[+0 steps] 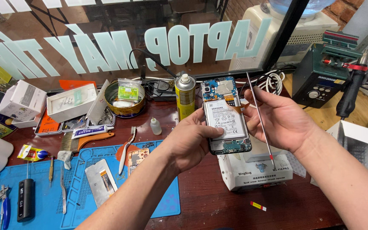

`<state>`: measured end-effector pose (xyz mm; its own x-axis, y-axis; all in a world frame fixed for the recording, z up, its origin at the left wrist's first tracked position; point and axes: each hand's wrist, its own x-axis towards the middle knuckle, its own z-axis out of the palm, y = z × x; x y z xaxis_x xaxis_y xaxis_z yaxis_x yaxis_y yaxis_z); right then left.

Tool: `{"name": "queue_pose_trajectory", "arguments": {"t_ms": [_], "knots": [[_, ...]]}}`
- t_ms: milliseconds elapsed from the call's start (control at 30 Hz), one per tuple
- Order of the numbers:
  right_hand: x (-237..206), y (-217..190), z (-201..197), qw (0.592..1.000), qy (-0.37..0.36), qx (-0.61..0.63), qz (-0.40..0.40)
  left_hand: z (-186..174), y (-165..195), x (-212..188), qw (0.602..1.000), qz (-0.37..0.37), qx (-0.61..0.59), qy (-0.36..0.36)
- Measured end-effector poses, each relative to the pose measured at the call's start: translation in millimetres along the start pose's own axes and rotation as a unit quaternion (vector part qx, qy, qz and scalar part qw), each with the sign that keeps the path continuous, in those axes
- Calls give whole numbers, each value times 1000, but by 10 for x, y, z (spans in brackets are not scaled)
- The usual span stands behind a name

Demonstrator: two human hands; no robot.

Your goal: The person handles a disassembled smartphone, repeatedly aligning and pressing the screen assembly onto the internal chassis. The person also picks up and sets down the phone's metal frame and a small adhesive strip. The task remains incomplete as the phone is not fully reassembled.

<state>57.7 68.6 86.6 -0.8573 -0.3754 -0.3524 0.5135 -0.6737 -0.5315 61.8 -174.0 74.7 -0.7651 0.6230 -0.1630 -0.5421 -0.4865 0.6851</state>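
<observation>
I work in a phone repair shop: blue repair mat [167,204], soldering station [320,83], screwdrivers, lettered shopfront glass [107,47].

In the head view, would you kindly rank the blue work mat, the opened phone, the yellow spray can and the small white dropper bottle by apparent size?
1. blue work mat, largest.
2. opened phone, held nearer the camera, so it may look bigger than it is.
3. yellow spray can, partly hidden by the left hand.
4. small white dropper bottle, smallest.
</observation>
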Motion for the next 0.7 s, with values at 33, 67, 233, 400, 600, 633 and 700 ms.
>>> {"name": "queue_pose_trajectory", "arguments": {"t_ms": [33, 67, 233, 400, 600, 633, 700], "knots": [[-6, -2, -2, 1000, 7, -5, -4, 1, -7, -7, 1000, -4, -9, -6], [3, -3, 0, 999, 28, -15, -4, 4, -5, -12, 1000, -10, -18, 5], [21, 13, 17, 1000, 25, -18, 5, 65, -19, -71, 996, -34, 23, 82], [54, 51, 43, 997, 30, -63, -10, 131, -103, -6, 990, 23, 95, 102], [63, 26, 16, 995, 46, -81, -25, 54, -100, -18, 993, 23, 99, 65], [54, 15, 6, 998, 11, -59, -11, 46, -90, -21, 994, 17, 91, 55], [29, 5, -16, 999, -34, -26, 5, 42, -71, -18, 995, 11, 86, 43]]}}
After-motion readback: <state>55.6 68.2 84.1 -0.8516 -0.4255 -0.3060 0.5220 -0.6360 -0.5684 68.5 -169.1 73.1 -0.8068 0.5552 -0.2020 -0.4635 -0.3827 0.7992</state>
